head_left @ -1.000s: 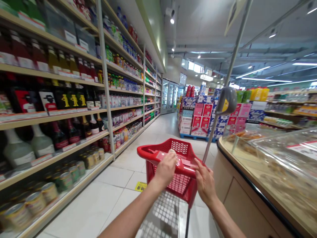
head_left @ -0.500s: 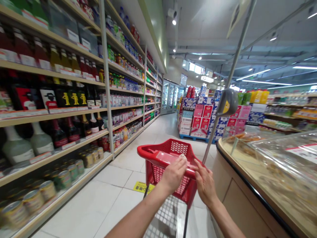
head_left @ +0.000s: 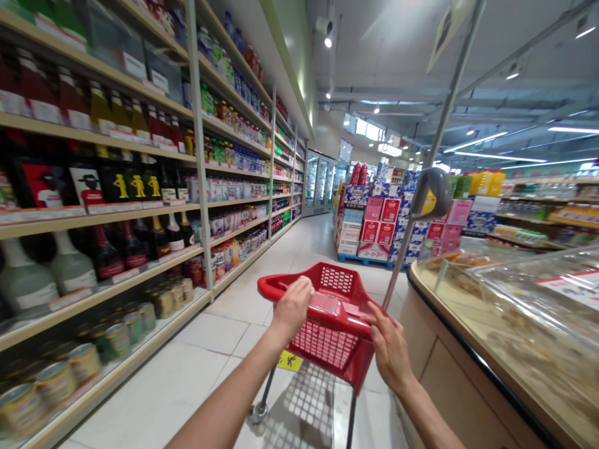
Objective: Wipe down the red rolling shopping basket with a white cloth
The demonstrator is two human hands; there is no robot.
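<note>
A red plastic shopping cart [head_left: 337, 337] stands in front of me, its basket walls pierced with holes. My left hand [head_left: 294, 305] is closed around a small crumpled white wipe [head_left: 306, 284], pressed on the left part of the cart's handle bar [head_left: 322, 319]. At the bar's right end, my right hand [head_left: 388, 343] grips the corner, fingers bent over it. A pinkish label panel [head_left: 327, 302] shows between the hands.
Shelves of bottles and cans [head_left: 131, 181] line the left side. A glass-topped display counter [head_left: 468, 324] stands close on the right, beside a slanted metal pole [head_left: 416, 199]. Stacked cartons [head_left: 379, 224] sit ahead. A yellow floor sticker [head_left: 290, 360] lies under the cart.
My left hand has slid left along the handle bar with the white wipe, uncovering the bar's middle. My right hand stays at the right end. The cart has moved slightly over the floor sticker.
</note>
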